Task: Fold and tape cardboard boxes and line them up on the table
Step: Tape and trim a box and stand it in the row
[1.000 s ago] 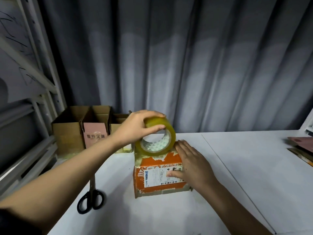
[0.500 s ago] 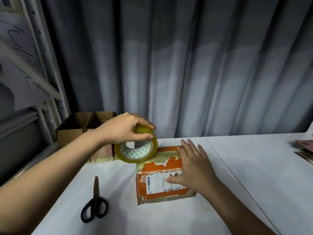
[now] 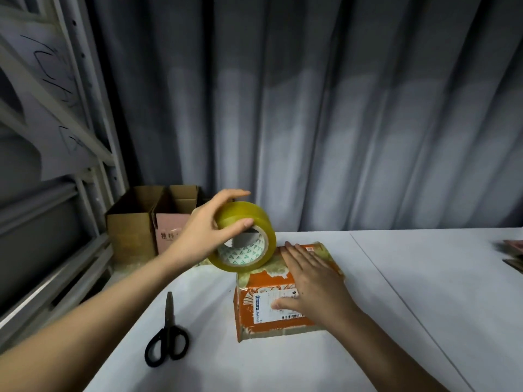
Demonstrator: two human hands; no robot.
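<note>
Tape roll (image 3: 245, 242) is the thing that has moved: half a second ago it hung lower and off to the left of the orange box (image 3: 285, 299), and now it sits higher and closer, its lower rim just over the box's far-left corner. The left hand (image 3: 208, 232) grips it, thumb across the near face and fingers curled over the top of the yellow band. Whether a strip is already stuck down or being drawn out I cannot tell; the patchy old tape on the box top hides any fresh line.

Directly to the right of the roll, the right hand (image 3: 310, 287) lies flat on the box lid with fingers straight and spread, pressing it down, much as it did a second ago. To my eye the flaps are being held closed so the tape can run across them, so the sealing of this box is only starting.

Below the left forearm, scissors (image 3: 167, 336) lie on the white table (image 3: 424, 292), shut and untouched, ready for the cut. Behind the left hand, open brown and pink cartons (image 3: 147, 222) stand in a row against the curtain (image 3: 311, 108).
</note>
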